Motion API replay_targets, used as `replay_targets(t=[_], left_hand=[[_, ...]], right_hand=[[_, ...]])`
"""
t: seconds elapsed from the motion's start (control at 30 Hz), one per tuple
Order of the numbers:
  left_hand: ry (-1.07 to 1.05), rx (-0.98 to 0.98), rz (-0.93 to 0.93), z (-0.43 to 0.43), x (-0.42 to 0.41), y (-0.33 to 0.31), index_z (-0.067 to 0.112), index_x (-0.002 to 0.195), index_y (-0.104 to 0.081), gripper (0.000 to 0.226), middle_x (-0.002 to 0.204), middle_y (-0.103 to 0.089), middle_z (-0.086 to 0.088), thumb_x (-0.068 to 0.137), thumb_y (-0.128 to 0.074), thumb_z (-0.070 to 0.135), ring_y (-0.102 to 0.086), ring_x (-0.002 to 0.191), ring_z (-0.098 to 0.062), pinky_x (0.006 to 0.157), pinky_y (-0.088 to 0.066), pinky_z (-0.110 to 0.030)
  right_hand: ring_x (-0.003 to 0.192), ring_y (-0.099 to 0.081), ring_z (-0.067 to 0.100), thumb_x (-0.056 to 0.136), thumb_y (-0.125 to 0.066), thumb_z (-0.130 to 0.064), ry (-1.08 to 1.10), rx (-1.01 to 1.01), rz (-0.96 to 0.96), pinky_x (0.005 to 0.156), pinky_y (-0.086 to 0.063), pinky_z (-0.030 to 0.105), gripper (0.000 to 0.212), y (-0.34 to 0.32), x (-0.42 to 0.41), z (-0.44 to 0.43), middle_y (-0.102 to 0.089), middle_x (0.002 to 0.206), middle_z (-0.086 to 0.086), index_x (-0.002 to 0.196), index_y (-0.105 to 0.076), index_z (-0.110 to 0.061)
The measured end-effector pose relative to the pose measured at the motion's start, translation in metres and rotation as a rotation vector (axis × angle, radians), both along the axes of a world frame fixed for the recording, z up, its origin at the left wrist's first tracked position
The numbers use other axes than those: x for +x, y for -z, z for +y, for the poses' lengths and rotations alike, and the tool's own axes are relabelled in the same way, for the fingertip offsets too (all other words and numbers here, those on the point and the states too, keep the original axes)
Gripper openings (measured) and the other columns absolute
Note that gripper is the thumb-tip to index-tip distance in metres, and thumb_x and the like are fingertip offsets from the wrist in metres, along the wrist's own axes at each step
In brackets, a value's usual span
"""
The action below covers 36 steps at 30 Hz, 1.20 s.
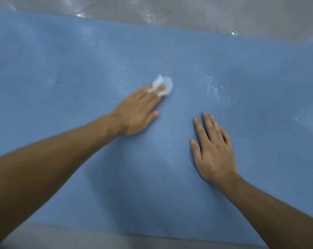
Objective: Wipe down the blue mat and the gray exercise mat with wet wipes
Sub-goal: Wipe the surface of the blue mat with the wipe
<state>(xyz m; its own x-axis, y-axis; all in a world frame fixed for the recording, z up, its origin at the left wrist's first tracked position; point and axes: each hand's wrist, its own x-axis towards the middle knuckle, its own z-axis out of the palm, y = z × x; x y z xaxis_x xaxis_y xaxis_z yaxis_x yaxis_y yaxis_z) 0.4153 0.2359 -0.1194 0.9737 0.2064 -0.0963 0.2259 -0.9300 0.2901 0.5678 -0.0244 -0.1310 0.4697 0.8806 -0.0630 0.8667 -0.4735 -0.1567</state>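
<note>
Our left hand (137, 112) presses the wet wipe (162, 85) under outstretched fingers (152, 95), scrubbing the blue mat (62, 56). Our right hand (213, 150), flat and released beside them, likely steadies it.

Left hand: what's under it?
A crumpled white wet wipe, pressed onto the blue mat by the fingers of the left hand. Its far end sticks out past the fingertips; how much lies beneath the fingers and palm is covered.
</note>
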Motion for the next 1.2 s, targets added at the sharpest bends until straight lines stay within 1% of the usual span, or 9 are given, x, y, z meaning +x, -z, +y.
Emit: replay_targets(t=[0.17, 0.3, 0.47, 0.53, 0.67, 0.83, 0.93, 1.1, 1.2], left_hand=[[0.124, 0.028, 0.02, -0.032, -0.069, 0.0, 0.016, 0.165, -0.017, 0.063, 0.174, -0.006, 0.003, 0.11, -0.026, 0.044, -0.007, 0.16, -0.022, 0.129, -0.01, -0.04], [-0.265, 0.094, 0.022, 0.041, -0.107, 0.005, 0.007, 0.156, -0.036, 0.062, 0.165, -0.033, -0.017, 0.106, -0.028, 0.042, -0.037, 0.146, -0.041, 0.119, -0.025, -0.048], [-0.702, 0.043, 0.109, 0.115, -0.104, 0.006, 0.014, 0.16, -0.027, 0.075, 0.168, -0.025, -0.015, 0.1, -0.018, 0.059, -0.015, 0.155, -0.04, 0.126, -0.014, -0.053], [-0.664, 0.006, 0.072, 0.11, -0.072, 0.005, 0.007, 0.162, -0.022, 0.081, 0.172, -0.014, -0.015, 0.098, -0.019, 0.057, -0.009, 0.159, -0.035, 0.129, -0.008, -0.048], [-0.306, 0.004, -0.005, 0.06, 0.002, 0.001, 0.0, 0.163, -0.016, 0.078, 0.171, -0.012, -0.018, 0.1, -0.023, 0.046, -0.009, 0.159, -0.03, 0.13, -0.001, -0.038], [0.036, -0.022, 0.035, -0.034, 0.056, -0.002, 0.018, 0.165, -0.015, 0.066, 0.174, -0.009, -0.003, 0.105, -0.026, 0.043, -0.004, 0.16, -0.027, 0.13, -0.003, -0.04], [0.045, 0.025, 0.019, -0.05, 0.032, 0.001, 0.02, 0.165, -0.022, 0.063, 0.173, -0.014, 0.004, 0.105, -0.021, 0.041, -0.007, 0.16, -0.022, 0.129, -0.009, -0.037], [-0.298, 0.026, -0.153, 0.007, -0.046, -0.001, 0.007, 0.154, -0.044, 0.05, 0.162, -0.04, -0.011, 0.108, -0.037, 0.027, -0.036, 0.15, -0.028, 0.125, -0.023, -0.037], [-0.624, 0.039, -0.077, 0.055, -0.118, 0.0, 0.006, 0.147, -0.048, 0.053, 0.151, -0.048, -0.018, 0.103, -0.035, 0.033, -0.045, 0.139, -0.038, 0.116, -0.033, -0.044]], right_hand=[[0.16, -0.009, 0.016, 0.106, -0.027, -0.043, 0.001, 0.004, 0.01, 0.128, -0.013, 0.04, 0.061, 0.0, 0.0, -0.001, -0.015, 0.173, 0.001, 0.164, -0.027, -0.022], [0.16, -0.008, 0.015, 0.107, -0.028, -0.043, -0.004, 0.003, 0.014, 0.128, -0.011, 0.039, 0.061, 0.0, 0.001, -0.001, -0.014, 0.174, 0.001, 0.164, -0.027, -0.022], [0.16, -0.008, 0.015, 0.107, -0.028, -0.043, -0.004, 0.009, 0.013, 0.128, -0.014, 0.041, 0.061, 0.001, 0.0, 0.0, -0.015, 0.173, 0.001, 0.164, -0.027, -0.022], [0.16, -0.009, 0.016, 0.107, -0.028, -0.042, -0.004, 0.013, 0.009, 0.128, -0.016, 0.043, 0.061, 0.0, 0.001, -0.001, -0.016, 0.173, 0.002, 0.164, -0.028, -0.021], [0.16, -0.009, 0.016, 0.106, -0.027, -0.043, -0.007, 0.004, 0.009, 0.128, -0.015, 0.042, 0.061, 0.001, 0.0, -0.001, -0.015, 0.173, 0.002, 0.164, -0.027, -0.022], [0.16, -0.013, 0.017, 0.106, -0.028, -0.044, -0.001, 0.032, 0.013, 0.127, -0.017, 0.042, 0.061, 0.002, 0.001, 0.001, -0.019, 0.173, 0.002, 0.163, -0.031, -0.021], [0.16, -0.013, 0.017, 0.106, -0.027, -0.044, 0.002, 0.034, 0.007, 0.127, -0.017, 0.042, 0.061, 0.002, 0.0, 0.0, -0.019, 0.172, 0.003, 0.163, -0.031, -0.021], [0.16, -0.01, 0.015, 0.106, -0.027, -0.044, -0.004, 0.025, 0.017, 0.128, -0.013, 0.041, 0.062, 0.003, 0.0, -0.001, -0.017, 0.173, 0.001, 0.164, -0.028, -0.022], [0.16, -0.009, 0.015, 0.106, -0.028, -0.044, -0.001, 0.022, 0.013, 0.128, -0.014, 0.041, 0.062, 0.003, 0.0, -0.001, -0.016, 0.173, 0.001, 0.164, -0.027, -0.023]])
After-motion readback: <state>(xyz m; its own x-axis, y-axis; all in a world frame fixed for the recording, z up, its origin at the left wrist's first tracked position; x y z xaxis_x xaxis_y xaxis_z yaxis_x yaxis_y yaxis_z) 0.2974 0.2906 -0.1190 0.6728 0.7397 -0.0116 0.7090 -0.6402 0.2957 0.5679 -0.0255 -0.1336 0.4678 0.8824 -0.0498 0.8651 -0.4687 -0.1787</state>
